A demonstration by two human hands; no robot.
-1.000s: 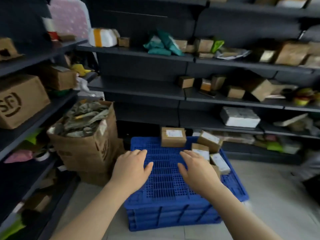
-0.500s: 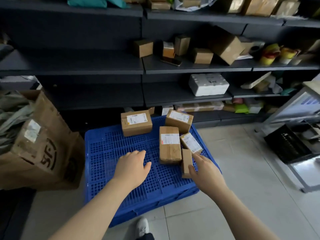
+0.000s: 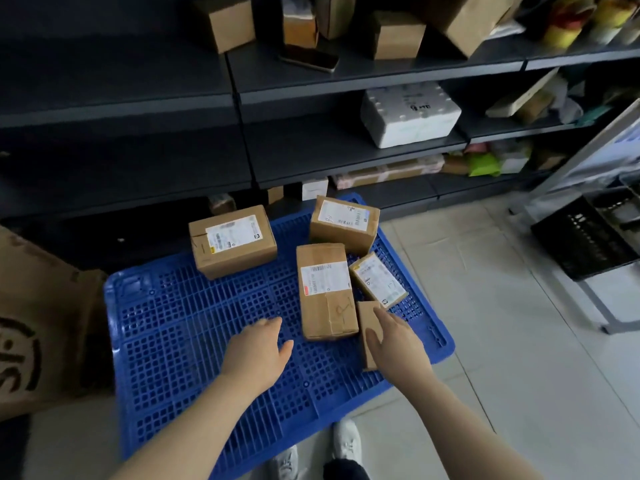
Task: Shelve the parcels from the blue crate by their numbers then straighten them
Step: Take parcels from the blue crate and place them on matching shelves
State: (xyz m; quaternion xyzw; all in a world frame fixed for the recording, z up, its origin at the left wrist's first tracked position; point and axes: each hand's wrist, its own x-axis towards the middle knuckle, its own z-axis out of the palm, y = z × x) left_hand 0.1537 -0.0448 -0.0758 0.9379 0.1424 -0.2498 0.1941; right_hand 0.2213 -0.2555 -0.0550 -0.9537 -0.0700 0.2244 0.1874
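The blue crate (image 3: 194, 341) stands on the floor with several brown parcels on its slatted top. A wide labelled parcel (image 3: 232, 240) sits at the back left and another (image 3: 343, 223) at the back right. A long parcel (image 3: 325, 292) lies in the middle, with a small labelled parcel (image 3: 379, 280) to its right. A small plain parcel (image 3: 367, 317) lies near the crate's right edge. My right hand (image 3: 398, 344) rests on that plain parcel with its fingers stretched along it. My left hand (image 3: 258, 351) hovers open over the crate, just left of the long parcel.
Dark shelves (image 3: 346, 77) run behind the crate, holding boxes, a phone (image 3: 308, 58) and a white foam box (image 3: 410, 114). A big brown carton (image 3: 41, 323) stands left of the crate. A black crate (image 3: 585, 237) sits under a metal frame at right. My shoes (image 3: 346, 441) are at the crate's front.
The view has tilted down and come closer to the crate. My right hand moved from the crate's middle onto the small plain parcel; my left hand has stayed over the crate.
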